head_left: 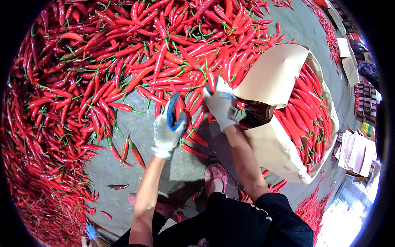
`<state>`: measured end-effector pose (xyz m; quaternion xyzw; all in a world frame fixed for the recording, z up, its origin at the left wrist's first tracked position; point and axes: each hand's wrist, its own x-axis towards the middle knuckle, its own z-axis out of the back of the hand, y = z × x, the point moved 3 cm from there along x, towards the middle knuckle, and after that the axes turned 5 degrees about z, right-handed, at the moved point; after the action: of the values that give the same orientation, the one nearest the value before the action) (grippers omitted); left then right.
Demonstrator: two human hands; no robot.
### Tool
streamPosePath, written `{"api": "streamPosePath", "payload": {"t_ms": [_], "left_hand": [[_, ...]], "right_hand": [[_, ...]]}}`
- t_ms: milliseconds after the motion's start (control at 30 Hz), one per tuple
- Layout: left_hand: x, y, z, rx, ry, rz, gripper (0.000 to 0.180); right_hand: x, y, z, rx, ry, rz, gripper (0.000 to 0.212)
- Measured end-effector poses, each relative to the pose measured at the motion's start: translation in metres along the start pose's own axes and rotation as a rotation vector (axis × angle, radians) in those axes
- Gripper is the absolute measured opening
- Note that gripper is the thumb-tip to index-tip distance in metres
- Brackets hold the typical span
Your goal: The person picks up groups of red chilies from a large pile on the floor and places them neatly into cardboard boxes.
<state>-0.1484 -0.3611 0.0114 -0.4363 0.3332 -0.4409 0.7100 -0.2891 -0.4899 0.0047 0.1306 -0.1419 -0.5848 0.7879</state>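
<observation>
My left hand (pixel 168 128), in a white glove with blue fingers, curves its thumb and fingers round a red chili pepper (pixel 178 108) at the edge of a large pile. To its right, my right hand (pixel 221 103), gloved the same way, closes on another red chili pepper (pixel 211 81), which sticks up past its fingers. The heap of red chili peppers (pixel 164 53) with green stems spreads in front of both hands. Just right of my right hand, an open brown paper-lined bag (pixel 269 80) lies tilted, packed with chili peppers (pixel 306 117) lying side by side.
Loose chili peppers (pixel 135 152) lie on the grey floor (pixel 123 189) near my shoes (pixel 215 177). Another person's blue-gloved hand (pixel 91 231) shows at the lower left. Stacked cartons and paper sheets (pixel 357 152) stand at the right. A smaller pepper pile (pixel 311 212) lies lower right.
</observation>
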Motion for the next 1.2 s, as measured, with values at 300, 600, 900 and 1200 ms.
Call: {"api": "streamPosePath", "payload": {"t_ms": [300, 600, 900, 1200], "left_hand": [[-0.033, 0.041, 0.025, -0.989, 0.065, 0.395, 0.041], [-0.016, 0.037, 0.051, 0.314, -0.269, -0.175, 0.036], [0.007, 0.025, 0.075, 0.473, -0.045, -0.164, 0.044], [0.051, 0.039, 0.044, 0.994, 0.279, -0.218, 0.053]], "right_hand": [[0.026, 0.038, 0.017, 0.222, -0.106, 0.214, 0.040], [0.099, 0.057, -0.010, -0.162, 0.398, 0.599, 0.052], [0.073, 0.062, 0.015, 0.213, 0.214, 0.536, 0.040], [0.085, 0.032, 0.022, 0.267, 0.100, 0.272, 0.045]]}}
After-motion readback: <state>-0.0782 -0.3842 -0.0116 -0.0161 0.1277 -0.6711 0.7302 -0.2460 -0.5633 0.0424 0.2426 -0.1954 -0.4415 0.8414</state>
